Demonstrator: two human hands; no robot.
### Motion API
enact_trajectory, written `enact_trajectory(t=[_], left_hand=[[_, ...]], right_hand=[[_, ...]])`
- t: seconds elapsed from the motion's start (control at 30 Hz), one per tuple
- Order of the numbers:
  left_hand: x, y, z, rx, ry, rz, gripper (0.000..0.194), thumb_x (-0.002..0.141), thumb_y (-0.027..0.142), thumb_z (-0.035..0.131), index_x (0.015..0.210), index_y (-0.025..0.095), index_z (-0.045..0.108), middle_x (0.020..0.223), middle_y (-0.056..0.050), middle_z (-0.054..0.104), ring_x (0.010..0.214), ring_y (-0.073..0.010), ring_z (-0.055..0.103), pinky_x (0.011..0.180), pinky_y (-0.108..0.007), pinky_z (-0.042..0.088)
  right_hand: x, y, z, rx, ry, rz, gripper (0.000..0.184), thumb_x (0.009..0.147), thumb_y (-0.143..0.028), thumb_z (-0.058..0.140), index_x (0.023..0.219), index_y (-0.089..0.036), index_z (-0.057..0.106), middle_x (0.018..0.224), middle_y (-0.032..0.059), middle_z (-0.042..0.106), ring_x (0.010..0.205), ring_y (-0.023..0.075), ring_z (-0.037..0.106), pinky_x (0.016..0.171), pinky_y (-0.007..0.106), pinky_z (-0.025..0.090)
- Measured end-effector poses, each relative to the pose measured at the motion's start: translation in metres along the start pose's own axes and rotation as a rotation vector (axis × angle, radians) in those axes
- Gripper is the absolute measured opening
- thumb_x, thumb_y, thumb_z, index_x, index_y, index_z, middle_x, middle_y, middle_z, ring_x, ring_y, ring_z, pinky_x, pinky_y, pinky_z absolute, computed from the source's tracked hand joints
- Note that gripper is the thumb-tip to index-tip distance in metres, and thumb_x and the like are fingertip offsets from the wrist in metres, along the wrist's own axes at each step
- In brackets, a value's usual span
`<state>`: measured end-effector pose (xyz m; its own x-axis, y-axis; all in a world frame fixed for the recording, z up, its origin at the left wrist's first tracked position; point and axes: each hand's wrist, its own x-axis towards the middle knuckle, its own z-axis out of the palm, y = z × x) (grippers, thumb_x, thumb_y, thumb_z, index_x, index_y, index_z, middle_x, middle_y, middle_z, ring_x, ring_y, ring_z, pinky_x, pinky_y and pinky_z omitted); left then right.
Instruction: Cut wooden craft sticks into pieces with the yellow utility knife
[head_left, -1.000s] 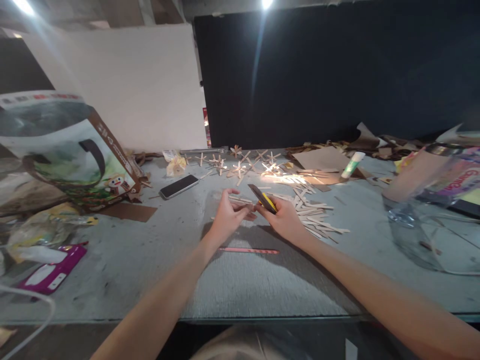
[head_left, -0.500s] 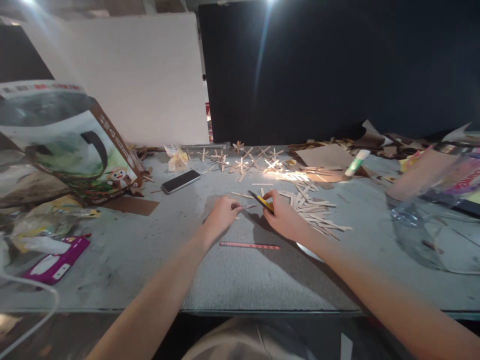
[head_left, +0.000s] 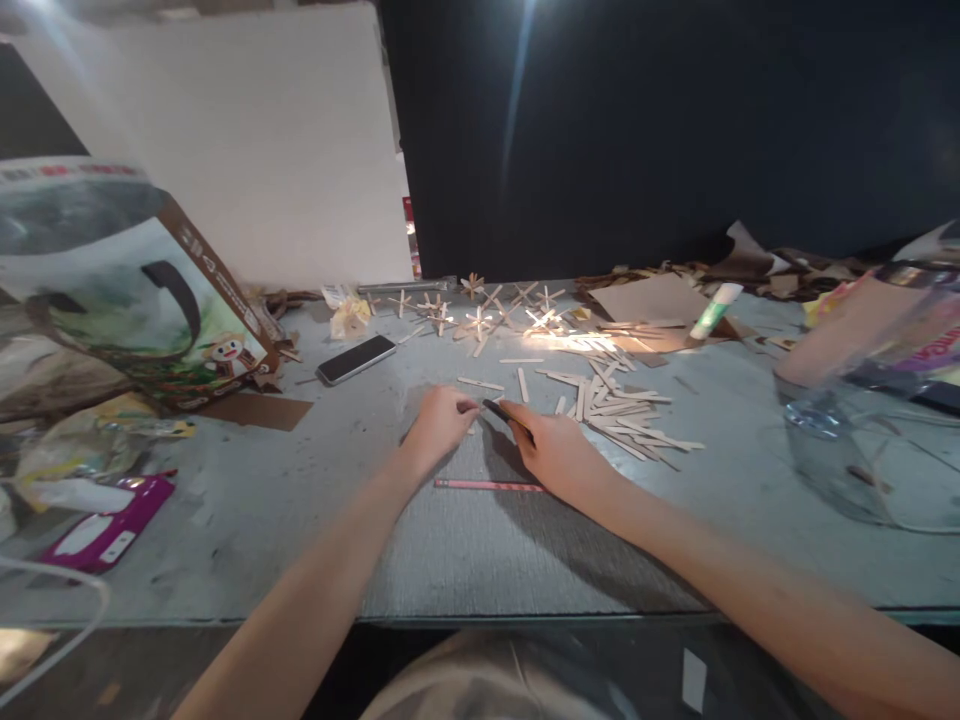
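Note:
My left hand (head_left: 441, 418) is closed in a pinch on a thin wooden stick, little of which shows beyond the fingertips. Wrapped round a slim yellow-and-black utility knife (head_left: 507, 411), my right hand (head_left: 559, 448) points its dark end at the left fingertips. The two hands almost meet above the grey table (head_left: 420, 570). Below them lies a red pencil (head_left: 480, 485), its right end covered by my right hand. Loose wooden sticks (head_left: 626, 415) are heaped right of that hand, and a few single sticks (head_left: 481, 384) lie just beyond both hands.
Star-shaped stick pieces (head_left: 480, 322) stand in a group at the back. A phone (head_left: 356, 359) lies left of them. A glue stick (head_left: 716, 311) leans on cardboard (head_left: 649, 305) at the back right. A printed bag (head_left: 150, 300) and purple object (head_left: 112, 525) are left; a clear container (head_left: 832, 450) is right.
My right hand has moved left and turned, bringing the knife's end to the left fingertips. The stick's free end, plain before, is now mostly hidden. The view has shifted slightly.

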<state>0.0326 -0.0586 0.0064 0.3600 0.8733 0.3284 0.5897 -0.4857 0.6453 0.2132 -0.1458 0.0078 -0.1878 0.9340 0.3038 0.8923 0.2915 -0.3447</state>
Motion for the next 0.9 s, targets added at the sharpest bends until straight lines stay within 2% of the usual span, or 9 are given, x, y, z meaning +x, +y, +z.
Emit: enact_trajectory(t=[0.17, 0.4, 0.6, 0.73, 0.9], left_hand=[[0.0006, 0.0015, 0.0002, -0.043, -0.036, -0.058, 0.014, 0.076, 0.02, 0.069, 0.066, 0.02, 0.079, 0.059, -0.004, 0.071, 0.061, -0.0181, 0.062, 0.058, -0.025, 0.041], [0.0005, -0.0001, 0.003, -0.114, 0.001, -0.094, 0.01, 0.072, 0.017, 0.072, 0.064, 0.02, 0.078, 0.062, -0.004, 0.073, 0.059, -0.0183, 0.064, 0.056, -0.026, 0.043], [-0.0011, 0.0007, 0.0047, -0.198, 0.005, -0.131, 0.01, 0.072, 0.019, 0.075, 0.062, 0.02, 0.077, 0.058, -0.003, 0.071, 0.054, -0.0168, 0.062, 0.051, -0.024, 0.042], [-0.0014, 0.0007, 0.0048, -0.15, 0.023, -0.114, 0.01, 0.072, 0.019, 0.076, 0.062, 0.02, 0.077, 0.06, -0.004, 0.071, 0.055, -0.0173, 0.063, 0.054, -0.025, 0.043], [-0.0024, 0.001, 0.0042, -0.018, 0.035, -0.024, 0.012, 0.077, 0.017, 0.071, 0.07, 0.022, 0.08, 0.066, -0.005, 0.072, 0.065, -0.0194, 0.064, 0.065, -0.029, 0.047]], right_hand=[[-0.0011, 0.0, 0.0043, -0.001, -0.016, 0.018, 0.048, 0.098, -0.019, 0.04, 0.142, -0.018, 0.057, 0.076, 0.0093, 0.076, 0.059, 0.0201, 0.066, 0.055, 0.027, 0.036], [0.0, -0.0021, 0.0048, -0.021, -0.03, 0.034, 0.049, 0.098, -0.019, 0.037, 0.142, -0.017, 0.058, 0.086, 0.0115, 0.078, 0.068, 0.0228, 0.07, 0.06, 0.029, 0.042], [0.0, -0.0026, 0.0045, -0.044, -0.031, 0.038, 0.049, 0.097, -0.018, 0.04, 0.143, -0.018, 0.056, 0.081, 0.0096, 0.077, 0.066, 0.0213, 0.069, 0.059, 0.027, 0.042], [-0.0003, -0.0004, 0.0057, -0.025, -0.026, 0.032, 0.048, 0.097, -0.019, 0.04, 0.143, -0.019, 0.057, 0.08, 0.0098, 0.077, 0.066, 0.0217, 0.069, 0.059, 0.027, 0.041], [-0.0003, -0.0009, 0.0064, -0.043, -0.037, 0.035, 0.049, 0.097, -0.018, 0.038, 0.143, -0.018, 0.056, 0.08, 0.0107, 0.077, 0.068, 0.0226, 0.07, 0.058, 0.027, 0.041]])
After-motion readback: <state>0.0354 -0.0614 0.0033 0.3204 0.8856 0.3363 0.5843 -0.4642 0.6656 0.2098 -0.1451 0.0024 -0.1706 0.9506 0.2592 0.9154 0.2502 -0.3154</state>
